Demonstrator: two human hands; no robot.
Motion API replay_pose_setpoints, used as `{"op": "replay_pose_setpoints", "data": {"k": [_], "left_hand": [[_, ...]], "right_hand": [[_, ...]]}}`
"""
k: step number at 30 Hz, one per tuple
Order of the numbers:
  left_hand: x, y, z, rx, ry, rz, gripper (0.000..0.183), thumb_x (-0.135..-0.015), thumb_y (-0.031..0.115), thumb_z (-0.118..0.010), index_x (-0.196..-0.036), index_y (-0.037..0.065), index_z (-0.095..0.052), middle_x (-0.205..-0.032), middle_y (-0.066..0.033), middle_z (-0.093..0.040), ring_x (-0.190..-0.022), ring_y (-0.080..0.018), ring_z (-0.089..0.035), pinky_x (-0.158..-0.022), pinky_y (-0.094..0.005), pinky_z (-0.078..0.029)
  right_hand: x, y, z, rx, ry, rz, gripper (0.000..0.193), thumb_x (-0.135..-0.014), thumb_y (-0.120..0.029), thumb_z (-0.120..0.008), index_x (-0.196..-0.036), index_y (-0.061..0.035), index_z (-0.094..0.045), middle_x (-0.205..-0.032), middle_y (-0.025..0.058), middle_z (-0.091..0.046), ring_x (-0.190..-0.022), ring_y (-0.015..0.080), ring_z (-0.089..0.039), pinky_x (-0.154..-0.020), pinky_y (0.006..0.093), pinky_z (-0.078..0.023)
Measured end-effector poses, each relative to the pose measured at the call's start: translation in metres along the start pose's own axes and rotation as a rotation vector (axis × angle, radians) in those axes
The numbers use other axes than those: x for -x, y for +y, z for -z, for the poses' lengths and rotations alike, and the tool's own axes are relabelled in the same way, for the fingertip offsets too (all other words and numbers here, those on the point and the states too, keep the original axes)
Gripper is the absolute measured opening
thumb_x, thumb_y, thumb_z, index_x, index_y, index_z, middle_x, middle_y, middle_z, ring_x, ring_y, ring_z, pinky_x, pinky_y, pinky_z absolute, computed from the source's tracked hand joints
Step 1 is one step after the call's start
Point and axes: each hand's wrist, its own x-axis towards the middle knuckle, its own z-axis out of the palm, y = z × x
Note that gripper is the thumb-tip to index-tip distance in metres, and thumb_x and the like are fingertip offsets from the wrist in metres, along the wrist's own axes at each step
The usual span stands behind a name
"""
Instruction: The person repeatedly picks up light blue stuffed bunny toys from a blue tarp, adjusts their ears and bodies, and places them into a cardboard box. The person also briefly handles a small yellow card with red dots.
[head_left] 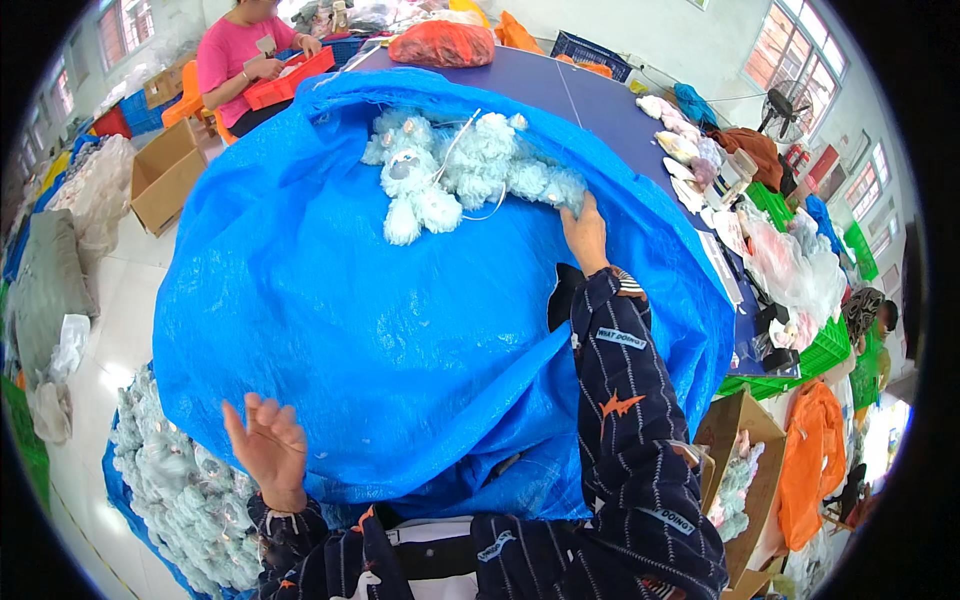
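Note:
Several fluffy light-blue plush toys point(470, 165) lie in a heap at the far side of a big blue plastic sheet point(350, 330). A thin white cord point(470, 133) trails over them. At the right end of the heap, the fingers of my right hand point(586, 235) close on one plush toy; its fingertips are partly hidden in the fur. My left hand point(268, 445) is raised above the near left edge of the sheet, its fingers apart and nothing in it.
More light-blue plush pieces point(190, 490) fill a blue sack at the lower left. A person in pink point(228, 65) holds a red basket point(290, 82) at the far left. Plush and plastic bags point(790, 260) crowd the right. Cardboard boxes point(165, 180) stand on the floor.

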Motion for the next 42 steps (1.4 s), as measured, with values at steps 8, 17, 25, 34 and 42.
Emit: {"op": "replay_pose_setpoints", "data": {"k": [8, 17, 25, 34, 42], "left_hand": [[-0.014, -0.056, -0.003, -0.609, 0.003, 0.286, 0.028, -0.091, 0.029, -0.041, -0.098, 0.005, -0.052, -0.081, -0.0051, -0.055, -0.073, -0.0174, -0.052, -0.059, -0.0290, -0.044], [-0.023, -0.124, -0.006, -0.968, -0.055, 0.177, 0.040, -0.085, 0.015, -0.053, -0.120, 0.001, -0.042, -0.108, -0.0096, -0.054, -0.096, -0.0170, -0.053, -0.082, -0.0297, -0.043], [0.007, -0.080, -0.006, -1.214, -0.100, 0.111, 0.039, -0.073, 0.006, -0.067, -0.109, -0.001, -0.052, -0.104, -0.0087, -0.058, -0.095, -0.0138, -0.053, -0.081, -0.0272, -0.043], [0.022, -0.078, 0.012, -1.355, -0.414, 0.305, 0.040, -0.073, 0.013, -0.066, -0.109, 0.000, -0.052, -0.103, -0.0107, -0.059, -0.094, -0.0161, -0.054, -0.080, -0.0310, -0.042], [0.029, -0.084, 0.023, -1.236, -0.399, 0.605, 0.049, -0.075, 0.008, -0.067, -0.118, 0.002, -0.045, -0.111, -0.0071, -0.054, -0.103, -0.0146, -0.048, -0.089, -0.0298, -0.037]], "right_hand": [[0.009, -0.030, 0.033, -0.979, -0.291, -0.482, 0.016, -0.077, -0.013, -0.051, -0.085, 0.0013, -0.050, -0.069, 0.0067, -0.056, -0.051, 0.0118, -0.050, -0.048, 0.0243, -0.044], [0.215, -0.123, 0.114, -2.167, -0.745, -1.636, 0.018, -0.085, -0.012, -0.047, -0.093, 0.0049, -0.048, -0.073, 0.0048, -0.052, -0.055, 0.0058, -0.047, -0.051, 0.0169, -0.046], [0.238, -0.135, 0.125, -0.830, -1.152, -0.379, 0.042, -0.087, -0.015, -0.050, -0.124, 0.0015, -0.040, -0.104, 0.0144, -0.057, -0.081, 0.0156, -0.058, -0.063, 0.0237, -0.049], [0.218, -0.160, 0.106, -1.263, -0.923, -0.524, 0.047, -0.079, -0.010, -0.061, -0.120, 0.0010, -0.040, -0.115, 0.0100, -0.050, -0.102, 0.0182, -0.049, -0.087, 0.0297, -0.040], [0.216, -0.159, 0.102, -1.276, -1.060, -0.569, 0.046, -0.074, -0.005, -0.065, -0.116, -0.0008, -0.047, -0.112, 0.0100, -0.053, -0.100, 0.0173, -0.052, -0.084, 0.0300, -0.043]]}}
